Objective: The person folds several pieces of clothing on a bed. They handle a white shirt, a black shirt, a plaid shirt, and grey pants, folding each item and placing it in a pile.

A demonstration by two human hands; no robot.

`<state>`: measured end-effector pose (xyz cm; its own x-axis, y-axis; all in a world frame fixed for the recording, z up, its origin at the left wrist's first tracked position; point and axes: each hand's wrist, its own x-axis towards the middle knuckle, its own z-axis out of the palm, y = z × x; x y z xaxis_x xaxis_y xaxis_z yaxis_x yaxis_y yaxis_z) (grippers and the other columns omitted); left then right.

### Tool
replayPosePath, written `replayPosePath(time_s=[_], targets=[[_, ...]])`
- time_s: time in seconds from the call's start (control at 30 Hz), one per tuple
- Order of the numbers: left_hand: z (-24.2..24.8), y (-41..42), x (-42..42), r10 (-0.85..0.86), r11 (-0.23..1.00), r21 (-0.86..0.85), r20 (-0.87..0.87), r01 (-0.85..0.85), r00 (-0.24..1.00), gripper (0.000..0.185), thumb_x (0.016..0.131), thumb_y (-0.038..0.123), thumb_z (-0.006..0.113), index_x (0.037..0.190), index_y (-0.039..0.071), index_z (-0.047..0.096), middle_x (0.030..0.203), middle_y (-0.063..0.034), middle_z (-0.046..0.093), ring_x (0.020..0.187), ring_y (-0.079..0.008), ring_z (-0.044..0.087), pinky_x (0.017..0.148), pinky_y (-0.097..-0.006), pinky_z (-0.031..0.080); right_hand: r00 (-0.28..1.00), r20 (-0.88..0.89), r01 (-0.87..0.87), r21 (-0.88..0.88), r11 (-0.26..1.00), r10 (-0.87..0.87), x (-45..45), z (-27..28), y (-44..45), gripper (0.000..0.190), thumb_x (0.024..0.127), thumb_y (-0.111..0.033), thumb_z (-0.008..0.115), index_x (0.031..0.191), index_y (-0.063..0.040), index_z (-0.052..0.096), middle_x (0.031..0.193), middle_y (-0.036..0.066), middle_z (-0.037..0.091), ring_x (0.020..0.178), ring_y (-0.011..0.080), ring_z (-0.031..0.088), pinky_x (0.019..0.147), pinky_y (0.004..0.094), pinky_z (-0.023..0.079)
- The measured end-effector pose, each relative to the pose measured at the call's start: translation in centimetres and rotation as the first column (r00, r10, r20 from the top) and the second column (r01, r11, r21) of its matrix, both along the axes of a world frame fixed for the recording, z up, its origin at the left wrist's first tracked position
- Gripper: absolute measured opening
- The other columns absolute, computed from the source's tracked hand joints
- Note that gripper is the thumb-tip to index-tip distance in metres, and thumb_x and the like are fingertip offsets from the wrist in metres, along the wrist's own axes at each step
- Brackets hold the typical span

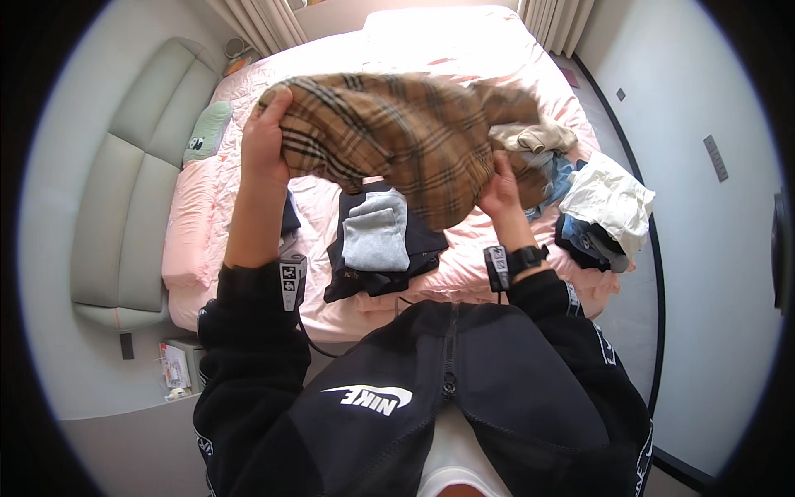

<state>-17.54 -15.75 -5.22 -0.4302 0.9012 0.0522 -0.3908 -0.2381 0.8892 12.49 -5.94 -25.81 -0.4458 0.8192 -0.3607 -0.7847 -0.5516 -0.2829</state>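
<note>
A tan plaid cloth garment (410, 130) is spread in the air between my two hands, above the bed. My left hand (266, 133) grips its left end. Lower on its right side, my right hand (502, 186) holds the fabric. Beneath the garment, a folded light grey garment (376, 236) lies on folded black clothing (422, 248). Just beyond my right hand are a crumpled beige garment (540, 136) and some blue denim (559, 177), partly hidden by the plaid cloth.
A pile with a white garment (612, 192) on top lies at the bed's right edge. The bed has a pink cover (317, 236), a pink pillow (192, 217) and a green cushion (211, 127) by the grey headboard (124, 186). Dark folded clothing (289, 217) shows behind my left forearm.
</note>
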Motion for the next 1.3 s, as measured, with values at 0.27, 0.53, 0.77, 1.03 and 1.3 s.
replayPosePath(time_s=[0.27,0.53,0.77,1.03,1.3], targets=[[-4.1,-0.1,-8.0,0.405,0.738,0.083,-0.848,-0.67,0.341,0.03,0.076,0.021,0.067,0.094,0.001,0.054,0.084,-0.0095,0.062,0.074,-0.0244,0.06,0.069,-0.0327,0.049,0.947,0.167,-0.29,0.077,0.954,0.274,-0.7,7.7,3.0,0.031,0.09,-0.022,0.041,0.105,0.003,0.053,0.098,0.018,0.062,0.085,0.0274,0.062,0.077,0.0405,0.052],[-9.7,-2.5,10.4,0.081,0.989,0.066,-0.991,0.135,-0.105,0.111,0.049,0.026,0.084,0.138,0.018,0.019,0.137,-0.0247,0.019,0.128,-0.0389,0.02,0.099,-0.0508,0.027,0.966,-0.16,0.206,-0.01,0.979,-0.205,-5.5,14.4,-0.7,0.013,0.091,-0.006,0.039,0.091,0.004,0.048,0.091,0.013,0.057,0.083,0.0232,0.058,0.08,0.0375,0.053],[-5.2,4.4,7.6,-0.142,0.972,0.176,-0.102,0.158,0.985,0.019,0.089,0.008,0.043,0.102,0.001,0.054,0.093,-0.007,0.059,0.076,-0.0151,0.059,0.068,-0.026,0.051,0.996,0.09,-0.017,0.4,0.916,-0.021,-1.7,18.5,-0.9,0.03,0.092,-0.012,0.041,0.114,0.008,0.035,0.116,0.03,0.047,0.108,0.0358,0.051,0.093,0.0387,0.045],[1.3,7.3,8.7,-0.315,0.946,0.142,0.18,0.292,0.932,0.031,0.09,0.019,0.043,0.11,-0.004,0.05,0.102,-0.0136,0.06,0.09,-0.0228,0.06,0.081,-0.0364,0.049,0.6,0.257,-0.38,0.925,0.012,-0.758,1.6,21.1,-0.4,0.056,0.075,-0.015,0.069,0.122,0.0,0.042,0.116,0.014,0.053,0.105,0.0211,0.051,0.089,0.0334,0.041],[2.6,6.3,8.1,-0.229,0.97,0.067,-0.069,0.234,0.971,0.039,0.088,0.032,0.05,0.103,-0.004,0.055,0.094,-0.0109,0.062,0.082,-0.0178,0.061,0.072,-0.0289,0.05,0.74,0.533,-0.197,0.755,0.626,-0.409,-1.3,23.6,2.6,0.038,0.079,-0.018,0.065,0.106,0.005,0.052,0.092,0.012,0.061,0.079,0.0212,0.062,0.067,0.0316,0.052]])
